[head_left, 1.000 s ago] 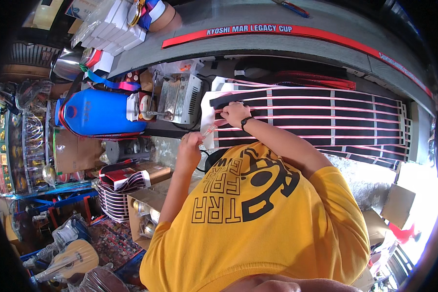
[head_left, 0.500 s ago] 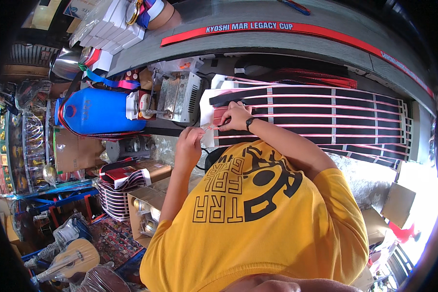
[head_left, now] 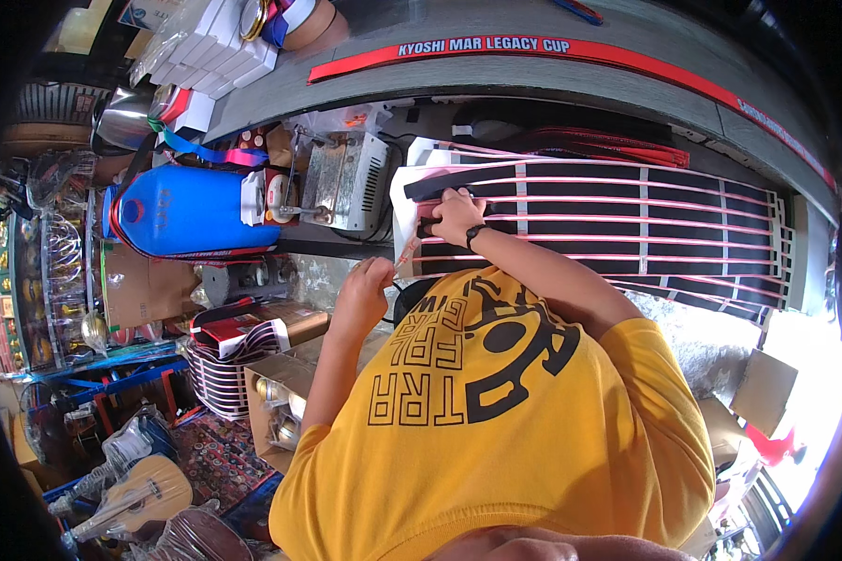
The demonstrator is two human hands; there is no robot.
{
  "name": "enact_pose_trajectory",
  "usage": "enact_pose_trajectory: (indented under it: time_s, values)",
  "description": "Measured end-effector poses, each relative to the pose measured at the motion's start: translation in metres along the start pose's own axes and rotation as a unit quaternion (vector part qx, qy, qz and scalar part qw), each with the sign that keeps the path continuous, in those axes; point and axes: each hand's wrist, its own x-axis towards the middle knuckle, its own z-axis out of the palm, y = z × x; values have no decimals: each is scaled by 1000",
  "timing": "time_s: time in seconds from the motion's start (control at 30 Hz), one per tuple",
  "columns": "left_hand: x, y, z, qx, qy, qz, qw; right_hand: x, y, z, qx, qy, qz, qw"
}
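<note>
Lying under right grip [head_left: 458,219]: black bands [head_left: 585,211], extending rightward.

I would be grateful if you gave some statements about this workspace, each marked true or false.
1. The left hand is left of the right hand. True.
2. The right hand is over the striped stack. True.
3. The striped stack is plain green. False: it is black with pale stripes.
4. The blue container is left of the metal unit. True.
5. The blue container sits between the hands. False: it is left of both.
</note>
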Motion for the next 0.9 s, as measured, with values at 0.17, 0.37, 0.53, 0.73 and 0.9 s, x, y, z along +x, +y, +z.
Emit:
enact_pose_trajectory:
  time_s: [0.17, 0.37, 0.53, 0.73, 0.9]
  values:
    - [-12, 2, -12, 0, 7, -25, 1000, 2, 7, 0, -11, -3, -33, 999]
    - [-2, 1, -11, -5, 84, -1, 996, -13, 4, -12, -45, -26, -81, 995]
    - [-3, 5, -14, 11, 22, -12, 1000, -13, -7, -10, -101, -22, -36, 994]
    - [-15, 2, -15, 6, -53, -35, 998, -9, -11, -1, -162, 4, -17, 987]
    - [-30, 6, -25, 21, -84, -64, 994, -9, -12, -3, -161, -8, -16, 987]
